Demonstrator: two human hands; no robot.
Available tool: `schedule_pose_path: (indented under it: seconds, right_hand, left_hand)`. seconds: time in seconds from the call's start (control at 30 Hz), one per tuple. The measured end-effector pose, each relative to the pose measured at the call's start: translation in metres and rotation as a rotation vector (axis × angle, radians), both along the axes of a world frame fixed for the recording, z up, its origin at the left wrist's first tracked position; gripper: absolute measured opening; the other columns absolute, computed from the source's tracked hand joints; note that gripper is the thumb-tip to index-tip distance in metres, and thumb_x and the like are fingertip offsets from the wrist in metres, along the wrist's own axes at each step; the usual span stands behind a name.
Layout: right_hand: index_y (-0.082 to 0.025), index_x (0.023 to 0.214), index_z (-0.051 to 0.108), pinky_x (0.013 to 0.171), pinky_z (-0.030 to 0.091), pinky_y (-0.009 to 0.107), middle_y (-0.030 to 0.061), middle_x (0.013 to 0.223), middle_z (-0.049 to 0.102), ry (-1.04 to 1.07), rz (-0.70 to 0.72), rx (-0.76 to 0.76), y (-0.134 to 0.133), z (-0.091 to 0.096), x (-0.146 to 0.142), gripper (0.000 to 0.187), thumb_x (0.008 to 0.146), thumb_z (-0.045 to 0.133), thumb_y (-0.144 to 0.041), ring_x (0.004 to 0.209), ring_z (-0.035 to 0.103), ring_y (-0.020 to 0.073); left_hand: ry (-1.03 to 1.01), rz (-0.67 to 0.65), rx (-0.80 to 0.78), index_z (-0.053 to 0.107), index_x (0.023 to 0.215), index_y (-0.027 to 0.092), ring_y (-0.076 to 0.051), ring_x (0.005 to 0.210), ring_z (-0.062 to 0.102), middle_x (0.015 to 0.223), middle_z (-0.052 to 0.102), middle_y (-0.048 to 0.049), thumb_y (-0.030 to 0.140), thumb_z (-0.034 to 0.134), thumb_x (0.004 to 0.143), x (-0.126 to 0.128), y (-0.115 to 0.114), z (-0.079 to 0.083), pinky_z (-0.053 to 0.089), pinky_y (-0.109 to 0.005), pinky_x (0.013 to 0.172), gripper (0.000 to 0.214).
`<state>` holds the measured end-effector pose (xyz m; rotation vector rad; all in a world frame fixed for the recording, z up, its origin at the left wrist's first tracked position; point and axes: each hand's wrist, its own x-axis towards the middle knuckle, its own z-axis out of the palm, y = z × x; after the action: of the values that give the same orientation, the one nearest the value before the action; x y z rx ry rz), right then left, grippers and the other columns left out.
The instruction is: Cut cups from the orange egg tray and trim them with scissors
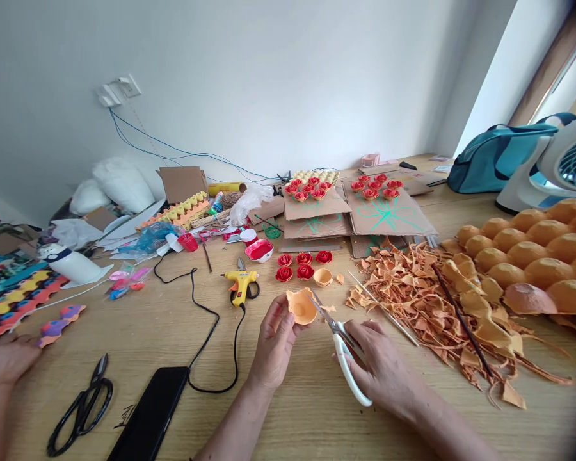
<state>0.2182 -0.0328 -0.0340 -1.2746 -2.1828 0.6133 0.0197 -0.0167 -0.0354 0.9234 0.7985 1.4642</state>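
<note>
Between the thumb and fingers of my left hand [274, 346] is an orange egg carton cup [303, 308] with a ragged rim, its hollow side toward me. My right hand [381, 362] grips white-handled scissors [348, 371]. Their blades reach the cup's right edge, where a thin strip of carton [327, 310] sticks out. Just beyond my hands, a trimmed orange cup [323, 277] sits beside several red carton roses [304, 272]. A yellow glue gun [240, 285] lies to the left of them, over another pair of scissors [253, 290].
Carton scraps [403, 288] are heaped at right, beside a large orange egg tray [537, 246] and a fan [557, 160]. Cardboard sheets [317, 225] bearing red roses stand behind. Black scissors [84, 406] and a phone [148, 413] lie front left; another person's hand [7, 362] rests at far left.
</note>
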Motion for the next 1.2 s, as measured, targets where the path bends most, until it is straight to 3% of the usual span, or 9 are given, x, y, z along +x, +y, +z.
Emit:
schedule_pose_path:
  seconds: [0.43, 0.6, 0.8, 1.2]
  right_hand:
    - [-0.023, 0.080, 0.042, 0.080, 0.037, 0.037, 0.0000, 0.076, 0.058, -0.002, -0.001, 0.030, 0.0018, -0.0036, 0.0033, 0.022, 0.095, 0.046, -0.038, 0.070, 0.053, 0.0185]
    - [-0.023, 0.084, 0.043, 0.082, 0.036, 0.038, 0.0012, 0.080, 0.059, 0.006, 0.002, 0.046, 0.0018, -0.0042, 0.0050, 0.019, 0.095, 0.046, -0.038, 0.075, 0.054, 0.0199]
    - [-0.023, 0.079, 0.037, 0.082, 0.036, 0.038, -0.0020, 0.072, 0.055, -0.002, 0.022, 0.052, 0.0020, -0.0039, 0.0041, 0.023, 0.094, 0.047, -0.036, 0.067, 0.050, 0.0177]
    - [-0.024, 0.074, 0.037, 0.075, 0.038, 0.033, -0.0020, 0.065, 0.052, 0.005, 0.029, 0.041, -0.0015, -0.0022, 0.0033, 0.023, 0.094, 0.047, -0.028, 0.065, 0.048, 0.0173]
  left_hand:
    - [0.211, -0.065, 0.025, 0.061, 0.113, 0.020, -0.024, 0.110, 0.061, 0.119, 0.065, -0.0105, 0.036, 0.069, 0.085, -0.0007, -0.0035, -0.0003, 0.051, -0.031, 0.084, 0.033]
    - [0.181, -0.120, 0.021, 0.061, 0.113, 0.021, -0.023, 0.108, 0.061, 0.118, 0.065, -0.0092, 0.035, 0.068, 0.086, -0.0006, -0.0036, 0.0001, 0.051, -0.030, 0.084, 0.031]
    - [0.088, -0.118, -0.017, 0.065, 0.110, 0.020, -0.018, 0.101, 0.063, 0.113, 0.066, -0.0069, 0.033, 0.069, 0.085, 0.0001, -0.0038, 0.0018, 0.051, -0.027, 0.086, 0.027]
    - [-0.042, -0.061, -0.071, 0.069, 0.101, 0.019, -0.014, 0.079, 0.061, 0.095, 0.068, -0.0046, 0.035, 0.072, 0.081, 0.0038, -0.0017, 0.0073, 0.054, -0.026, 0.066, 0.026]
